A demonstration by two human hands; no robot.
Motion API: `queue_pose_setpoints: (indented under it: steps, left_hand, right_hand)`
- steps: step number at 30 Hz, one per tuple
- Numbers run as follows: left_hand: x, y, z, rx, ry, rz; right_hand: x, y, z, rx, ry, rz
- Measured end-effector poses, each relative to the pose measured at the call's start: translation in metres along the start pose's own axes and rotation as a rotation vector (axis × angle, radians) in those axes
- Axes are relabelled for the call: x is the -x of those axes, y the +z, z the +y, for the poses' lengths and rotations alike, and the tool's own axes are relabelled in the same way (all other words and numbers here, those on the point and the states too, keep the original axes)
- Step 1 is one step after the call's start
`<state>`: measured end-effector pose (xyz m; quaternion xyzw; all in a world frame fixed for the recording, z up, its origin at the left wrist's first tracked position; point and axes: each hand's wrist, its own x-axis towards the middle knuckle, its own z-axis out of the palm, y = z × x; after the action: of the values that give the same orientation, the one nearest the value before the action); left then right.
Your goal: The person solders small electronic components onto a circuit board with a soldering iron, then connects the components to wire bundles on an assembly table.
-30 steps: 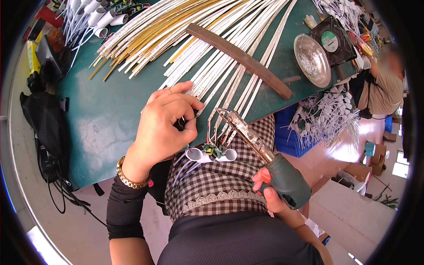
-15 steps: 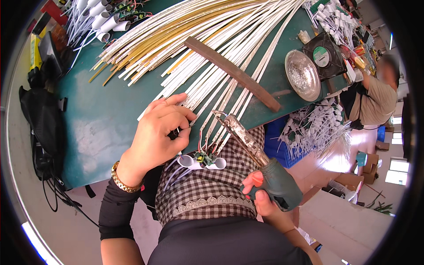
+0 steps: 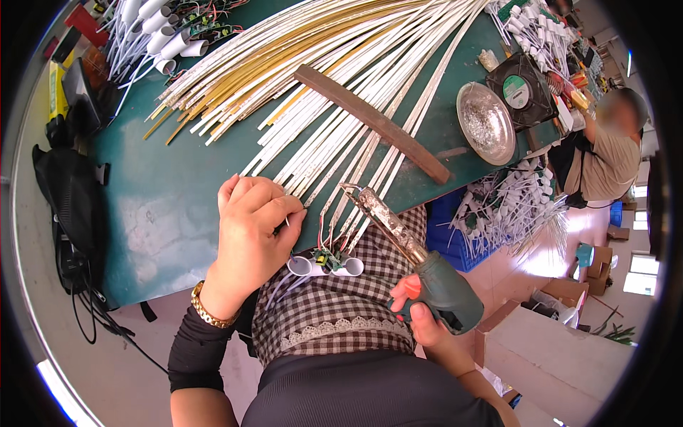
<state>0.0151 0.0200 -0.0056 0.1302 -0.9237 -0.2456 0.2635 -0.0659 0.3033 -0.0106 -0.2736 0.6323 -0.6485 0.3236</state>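
A dark green worktable fills the upper left, its near edge curving past the person's checked apron. Beyond its right end the pale floor holds cardboard boxes and a heap of white-capped wire assemblies, where another person in a tan shirt sits. Across the table fans a thick spread of long flat strips, white and gold, glossy and narrow, weighed down by a rusty brown metal bar. A round dull silver dish lies by a black square fan.

The left hand presses at the table edge, fingertips pinched on what seems to be the near end of a white strip. Just below it hangs a small green driver board with red wires and two white caps. The right hand is wrapped around the green grip of a soldering iron, its crusted metal tip at the strip ends.
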Motion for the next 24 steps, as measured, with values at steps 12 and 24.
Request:
queue_pose_setpoints:
  steps: [12, 24]
  left_hand:
    - [-0.004, 0.002, 0.003, -0.004, -0.105, 0.021]
    - [-0.005, 0.004, 0.003, 0.040, -0.082, 0.050]
  right_hand:
    - [-0.008, 0.002, 0.011, 0.201, -0.076, -0.133]
    - [-0.009, 0.003, 0.006, 0.492, -0.169, -0.176]
